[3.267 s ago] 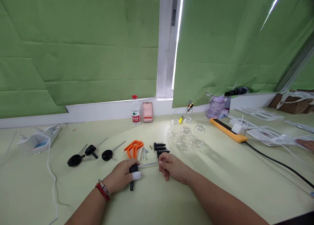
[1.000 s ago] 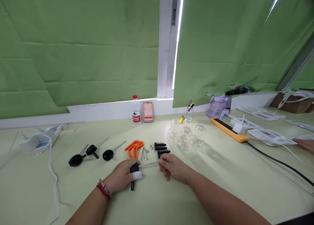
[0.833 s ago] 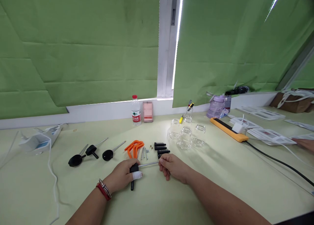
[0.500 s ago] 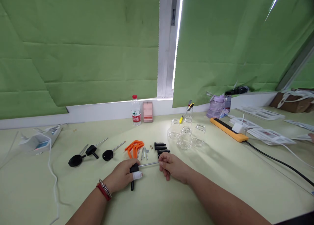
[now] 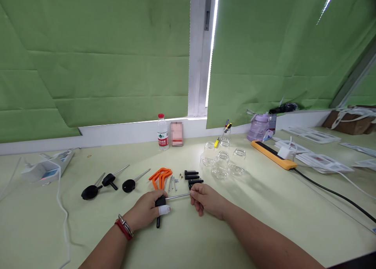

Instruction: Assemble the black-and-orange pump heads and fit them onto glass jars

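Observation:
My left hand [image 5: 151, 206], with white tape on its thumb, grips the black head [image 5: 160, 201] of a part that has a metal rod and a black handle. The rod [image 5: 178, 196] points right. At its far end, my right hand [image 5: 207, 198] pinches the tip; its fingers hide whether a small piece is there too. Similar black parts with rods [image 5: 128, 185] lie to the left. Just beyond my hands are orange plastic frames [image 5: 160, 176], several metal pins [image 5: 172, 183] and black pieces with springs [image 5: 192, 176].
Several clear glass jars [image 5: 221, 168] stand right of centre, one behind holding yellow-and-black tools. At the back are a water bottle [image 5: 162, 134] and a pink box [image 5: 177, 134]. An orange power strip [image 5: 273, 154] with a black cable lies right; a white cable [image 5: 63, 210] runs down the left.
Both hands hold the rodded part in nearly the same place as before. At the far right edge, a bit of another person's hand has gone out of view.

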Motion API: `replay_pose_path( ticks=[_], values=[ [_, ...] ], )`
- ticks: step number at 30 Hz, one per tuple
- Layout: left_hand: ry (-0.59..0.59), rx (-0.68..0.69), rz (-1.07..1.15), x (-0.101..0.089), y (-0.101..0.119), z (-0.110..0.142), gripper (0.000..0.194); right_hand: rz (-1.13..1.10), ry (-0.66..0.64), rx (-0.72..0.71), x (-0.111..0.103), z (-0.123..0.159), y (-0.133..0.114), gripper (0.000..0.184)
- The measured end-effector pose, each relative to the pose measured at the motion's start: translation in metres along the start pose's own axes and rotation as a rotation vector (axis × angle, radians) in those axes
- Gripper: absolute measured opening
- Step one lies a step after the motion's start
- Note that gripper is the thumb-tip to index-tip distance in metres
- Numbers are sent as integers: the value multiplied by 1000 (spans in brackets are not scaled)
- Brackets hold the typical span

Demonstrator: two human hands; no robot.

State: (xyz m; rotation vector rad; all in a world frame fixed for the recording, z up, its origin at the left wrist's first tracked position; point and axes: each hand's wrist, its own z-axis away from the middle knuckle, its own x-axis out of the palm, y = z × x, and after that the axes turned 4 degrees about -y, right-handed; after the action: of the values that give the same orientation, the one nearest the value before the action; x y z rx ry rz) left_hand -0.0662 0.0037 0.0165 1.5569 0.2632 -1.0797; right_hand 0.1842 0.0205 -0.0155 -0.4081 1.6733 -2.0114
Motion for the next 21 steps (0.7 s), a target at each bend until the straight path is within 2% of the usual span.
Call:
replay_pose_path(
  ticks=[8,13,21],
  values=[
    [-8,-6,9,0,-1,-1,30,-39,13,8,2,1,-4,28],
    [-5,-3,4,0,0,0,31,-68,-1,-48,1,-1,3,26],
    [-1,6,-7,1,-1,-1,30,-41,-2,-35,0,-4,6,27]
  ],
)
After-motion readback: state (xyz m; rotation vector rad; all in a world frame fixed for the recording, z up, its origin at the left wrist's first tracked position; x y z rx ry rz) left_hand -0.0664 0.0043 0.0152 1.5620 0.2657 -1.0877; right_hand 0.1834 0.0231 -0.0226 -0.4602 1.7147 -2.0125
